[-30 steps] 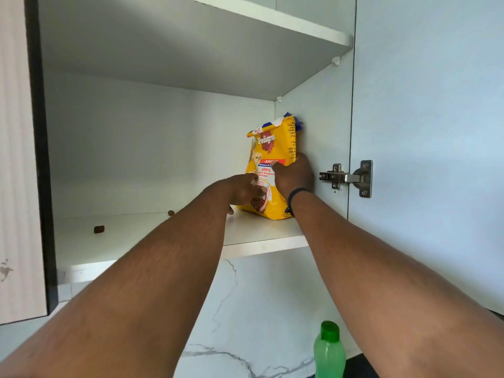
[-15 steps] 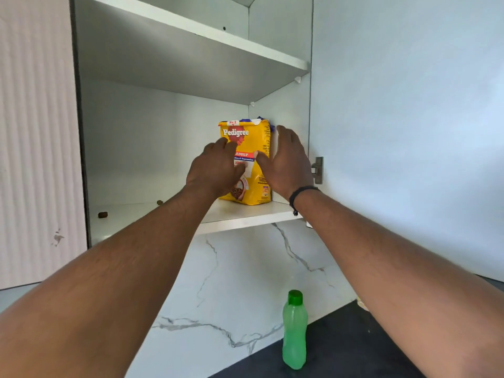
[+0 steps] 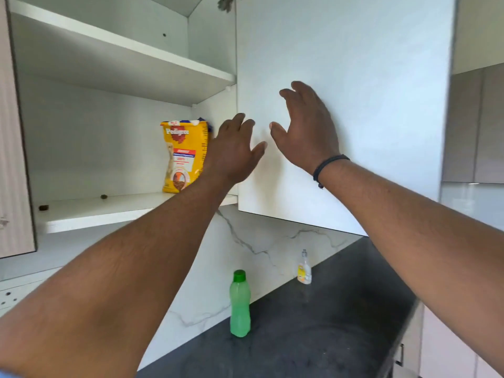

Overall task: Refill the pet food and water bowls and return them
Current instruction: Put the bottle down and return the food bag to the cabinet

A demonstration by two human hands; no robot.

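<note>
A yellow pet food bag (image 3: 183,155) stands upright on the lower shelf (image 3: 109,211) of an open wall cabinet, against its right wall. My left hand (image 3: 234,151) is raised just right of the bag, fingers apart, holding nothing; it covers the bag's right edge. My right hand (image 3: 305,126) is open in front of the white cabinet door (image 3: 354,105), fingers spread, also empty. No bowls are in view.
A green bottle (image 3: 240,304) stands on the dark countertop (image 3: 327,323) near the marble backsplash, with a small clear bottle (image 3: 304,268) farther back. Two kibble pieces (image 3: 43,207) lie on the shelf. Another cabinet door (image 3: 13,159) hangs at the left.
Both hands have let go of the pet food bag and drawn back to the right. The bag stays on the shelf. The view has shifted right and down, showing more counter.
</note>
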